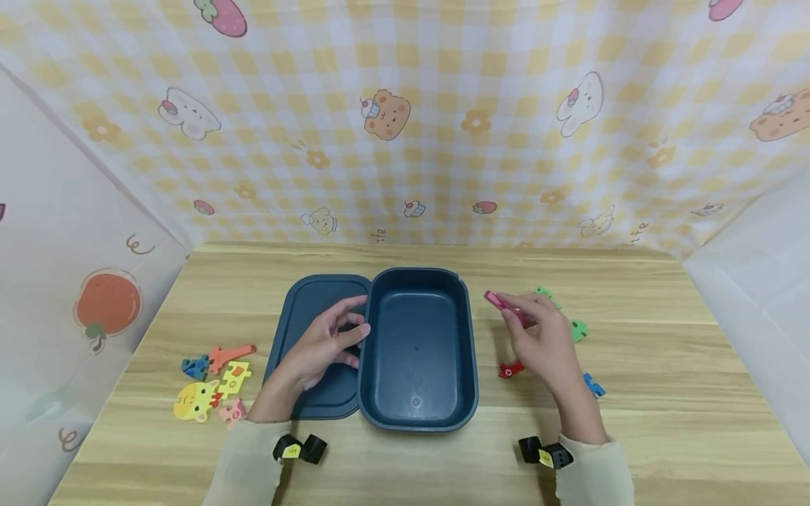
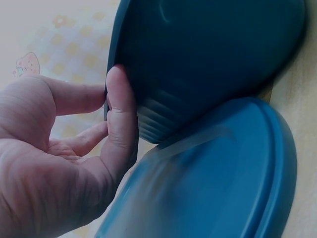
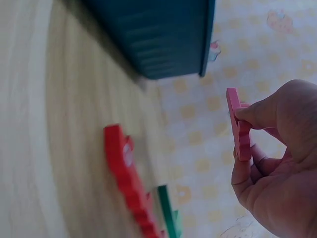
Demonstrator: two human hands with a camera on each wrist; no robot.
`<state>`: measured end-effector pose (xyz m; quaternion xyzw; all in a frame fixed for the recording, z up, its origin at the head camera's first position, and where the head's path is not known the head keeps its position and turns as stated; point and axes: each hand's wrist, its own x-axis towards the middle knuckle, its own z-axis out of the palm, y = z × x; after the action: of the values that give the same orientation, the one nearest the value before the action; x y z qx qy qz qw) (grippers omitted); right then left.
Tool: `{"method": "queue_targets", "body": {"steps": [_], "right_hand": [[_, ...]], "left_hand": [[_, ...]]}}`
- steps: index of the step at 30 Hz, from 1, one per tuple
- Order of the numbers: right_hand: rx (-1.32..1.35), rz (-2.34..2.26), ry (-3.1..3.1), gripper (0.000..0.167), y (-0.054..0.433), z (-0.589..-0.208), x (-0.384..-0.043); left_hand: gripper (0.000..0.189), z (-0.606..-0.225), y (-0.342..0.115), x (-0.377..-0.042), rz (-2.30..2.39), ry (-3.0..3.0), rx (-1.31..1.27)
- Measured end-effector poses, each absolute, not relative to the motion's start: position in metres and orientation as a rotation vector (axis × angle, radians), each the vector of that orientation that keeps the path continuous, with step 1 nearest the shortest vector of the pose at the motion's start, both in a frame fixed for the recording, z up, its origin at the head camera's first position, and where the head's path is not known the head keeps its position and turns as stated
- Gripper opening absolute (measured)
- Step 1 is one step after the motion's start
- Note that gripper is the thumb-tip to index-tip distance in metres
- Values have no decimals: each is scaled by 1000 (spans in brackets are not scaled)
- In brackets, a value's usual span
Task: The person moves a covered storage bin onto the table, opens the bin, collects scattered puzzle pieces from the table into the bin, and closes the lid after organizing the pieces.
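A dark blue plastic box (image 1: 418, 422) stands uncovered on the wooden table. My left hand (image 1: 329, 343) holds its left rim, with the thumb (image 2: 121, 99) against the edge and the other fingers bent beside it. Below that hand lies the matching lid (image 1: 310, 400), flat on the table, beside the box. To the right of the box, my right hand (image 1: 541, 337) pinches a pink puzzle piece (image 3: 238, 124) between thumb and fingers, above the tabletop. A red puzzle piece (image 1: 510, 370) lies beneath this hand, and green puzzle pieces (image 1: 579, 330) lie beyond it, partly hidden.
At the left of the table (image 1: 658, 436) lie several puzzle pieces: a yellow giraffe-like head (image 1: 195, 400), a yellow piece (image 1: 235, 377), an orange one (image 1: 230, 356), a blue one (image 1: 196, 367) and a pink one (image 1: 233, 412). Another blue piece (image 1: 593, 385) lies beside the right wrist.
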<state>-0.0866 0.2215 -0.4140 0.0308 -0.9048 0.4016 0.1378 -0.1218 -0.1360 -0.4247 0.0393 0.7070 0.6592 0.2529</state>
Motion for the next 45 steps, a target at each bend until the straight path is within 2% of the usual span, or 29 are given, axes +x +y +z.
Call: {"method": "queue_targets", "body": {"steps": [6, 25, 45], "right_hand": [[130, 1208, -2620, 27, 208, -400, -83], [314, 1269, -2557, 30, 151, -397, -60], [457, 1236, -2623, 28, 135, -408, -66]], "left_hand": [[65, -425, -138, -120, 1796, 1918, 90], [65, -425, -145, -109, 1768, 1899, 53], [67, -427, -140, -117, 1824, 1853, 113]]}}
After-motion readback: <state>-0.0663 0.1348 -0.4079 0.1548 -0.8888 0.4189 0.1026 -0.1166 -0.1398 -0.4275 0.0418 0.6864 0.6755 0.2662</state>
